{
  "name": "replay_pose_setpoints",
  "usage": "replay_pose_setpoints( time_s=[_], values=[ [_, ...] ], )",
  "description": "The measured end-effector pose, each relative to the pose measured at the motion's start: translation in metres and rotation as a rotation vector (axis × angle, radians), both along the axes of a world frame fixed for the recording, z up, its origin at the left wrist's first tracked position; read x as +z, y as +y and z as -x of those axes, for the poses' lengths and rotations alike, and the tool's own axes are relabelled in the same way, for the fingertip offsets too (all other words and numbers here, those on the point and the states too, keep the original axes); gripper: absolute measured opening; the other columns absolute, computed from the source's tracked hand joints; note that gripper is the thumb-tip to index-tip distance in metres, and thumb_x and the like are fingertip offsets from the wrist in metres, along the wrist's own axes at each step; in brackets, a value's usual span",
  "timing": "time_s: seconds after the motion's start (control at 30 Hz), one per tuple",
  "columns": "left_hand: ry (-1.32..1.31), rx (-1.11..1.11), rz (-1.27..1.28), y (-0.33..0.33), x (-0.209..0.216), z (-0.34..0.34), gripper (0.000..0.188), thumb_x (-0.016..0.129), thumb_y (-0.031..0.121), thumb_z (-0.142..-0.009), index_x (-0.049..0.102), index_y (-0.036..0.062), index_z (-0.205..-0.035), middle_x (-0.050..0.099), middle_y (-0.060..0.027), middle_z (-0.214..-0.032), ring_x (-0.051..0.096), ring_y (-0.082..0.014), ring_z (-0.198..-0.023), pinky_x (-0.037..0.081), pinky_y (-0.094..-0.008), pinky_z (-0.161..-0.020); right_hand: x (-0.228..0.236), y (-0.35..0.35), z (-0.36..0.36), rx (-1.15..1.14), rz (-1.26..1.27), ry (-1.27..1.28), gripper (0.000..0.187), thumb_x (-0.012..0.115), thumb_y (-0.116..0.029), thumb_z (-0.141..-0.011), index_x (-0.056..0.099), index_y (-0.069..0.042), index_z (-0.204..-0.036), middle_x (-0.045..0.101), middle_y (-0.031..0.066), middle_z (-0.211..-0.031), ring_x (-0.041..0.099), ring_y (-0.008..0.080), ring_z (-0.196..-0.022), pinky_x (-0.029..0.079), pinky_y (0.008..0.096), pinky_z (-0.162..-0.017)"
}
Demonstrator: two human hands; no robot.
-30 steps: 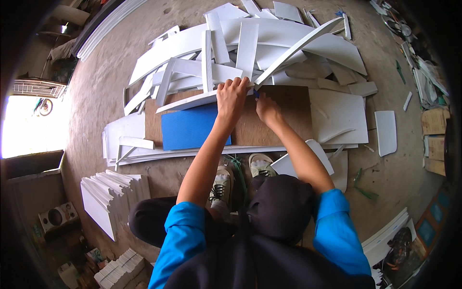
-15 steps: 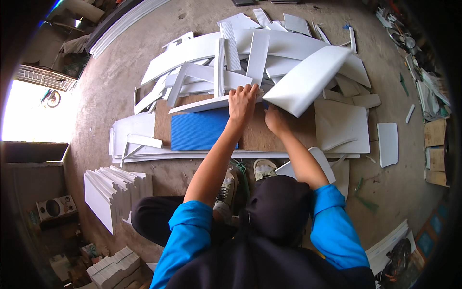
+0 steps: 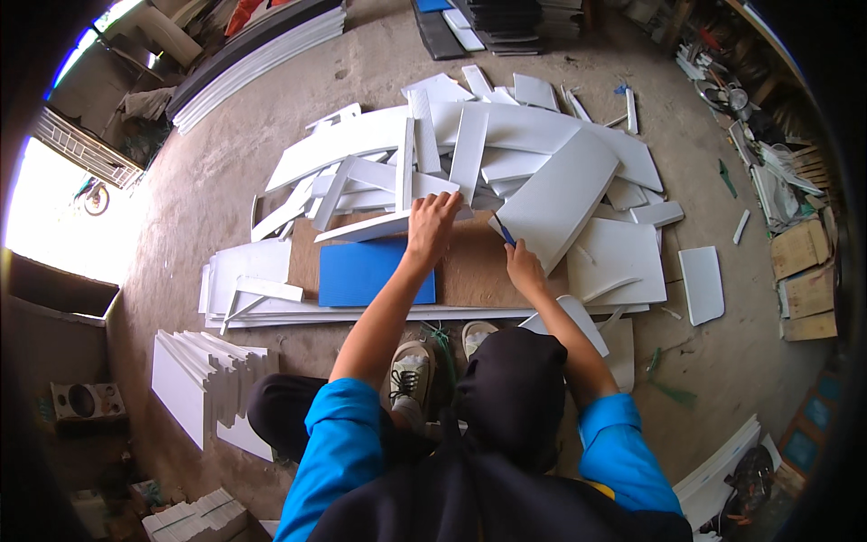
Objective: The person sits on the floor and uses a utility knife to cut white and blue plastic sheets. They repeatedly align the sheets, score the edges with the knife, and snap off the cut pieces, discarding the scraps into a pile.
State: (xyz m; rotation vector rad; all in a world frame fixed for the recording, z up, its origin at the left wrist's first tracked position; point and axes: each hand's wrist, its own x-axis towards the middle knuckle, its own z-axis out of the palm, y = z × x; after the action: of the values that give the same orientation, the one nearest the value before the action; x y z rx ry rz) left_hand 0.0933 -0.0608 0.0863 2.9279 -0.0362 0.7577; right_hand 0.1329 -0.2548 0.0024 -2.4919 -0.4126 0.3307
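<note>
- Step in hand, as you read it: trimming or parting white foam; the panel (image 3: 562, 194) appears to be just cut free from the strip.
- Your left hand (image 3: 432, 224) grips the strip (image 3: 361, 227), fingers curled over it, along the far edge of the board (image 3: 483, 278).
- Your right hand (image 3: 524, 264) is closed round the blue cutter (image 3: 508, 237), right of the board's middle; its tip overlaps the panel's near-left corner, contact unclear.
- Panel lies broad face up, slanting over the board's far right corner onto the offcuts (image 3: 357, 137).
- Blue sheet (image 3: 375, 280) covers the board's left part, near edge.
- Next move, in your judgement, calls for the cutter clear of the panel and the left hold kept firm.
- Versus half a second ago: panel is flatter and shows more face; cutter is plainer to see; your left hand keeps its strip.
</note>
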Motion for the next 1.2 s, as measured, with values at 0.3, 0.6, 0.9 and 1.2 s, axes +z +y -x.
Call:
replay_pose_setpoints(
  time_s=[0.3, 0.6, 0.9, 1.2],
  values=[
    [-0.165, 0.041, 0.572, 0.038, 0.121, 0.058, 0.019, 0.05, 0.008, -0.085, 0.05, 0.005, -0.104, 0.06, -0.0163, -0.098, 0.058, -0.0351, -0.087, 0.048, -0.0399, -0.07, 0.118, 0.027, -0.032, -0.063, -0.577, -0.166, 0.033, 0.055, -0.031, -0.084, 0.043, 0.0, -0.087, 0.055, 0.0164, -0.071, 0.056, 0.0339, -0.067, 0.043, 0.0403, -0.062],
    [-0.33, 0.119, 0.764, 0.075, 0.159, 0.122, 0.02, 0.049, 0.008, -0.087, 0.048, 0.007, -0.108, 0.061, -0.0155, -0.092, 0.061, -0.0266, -0.079, 0.047, -0.034, -0.067, 0.242, 0.102, -0.03, 0.209, -0.882, -0.275, 0.024, 0.062, -0.019, -0.078, 0.054, -0.002, -0.093, 0.059, 0.0047, -0.076, 0.055, 0.0121, -0.065, 0.044, 0.0262, -0.059],
    [-0.397, 0.124, 0.743, 0.074, 0.145, 0.115, 0.019, 0.049, 0.007, -0.086, 0.049, 0.0059, -0.105, 0.06, -0.0176, -0.092, 0.06, -0.0311, -0.084, 0.046, -0.0357, -0.071, 0.221, 0.15, -0.016, 0.285, -0.893, -0.106, 0.036, 0.071, -0.014, -0.07, 0.051, -0.003, -0.098, 0.064, 0.0056, -0.081, 0.061, 0.0152, -0.075, 0.045, 0.0266, -0.07],
    [-0.363, 0.078, 0.758, 0.075, 0.134, 0.111, 0.02, 0.051, 0.007, -0.085, 0.049, 0.0043, -0.105, 0.06, -0.0171, -0.092, 0.06, -0.0291, -0.082, 0.046, -0.0341, -0.071, 0.187, 0.147, -0.032, 0.042, -0.904, -0.241, 0.034, 0.069, -0.009, -0.068, 0.049, -0.003, -0.095, 0.059, 0.0079, -0.07, 0.059, 0.0196, -0.062, 0.046, 0.0313, -0.064]
  ],
)
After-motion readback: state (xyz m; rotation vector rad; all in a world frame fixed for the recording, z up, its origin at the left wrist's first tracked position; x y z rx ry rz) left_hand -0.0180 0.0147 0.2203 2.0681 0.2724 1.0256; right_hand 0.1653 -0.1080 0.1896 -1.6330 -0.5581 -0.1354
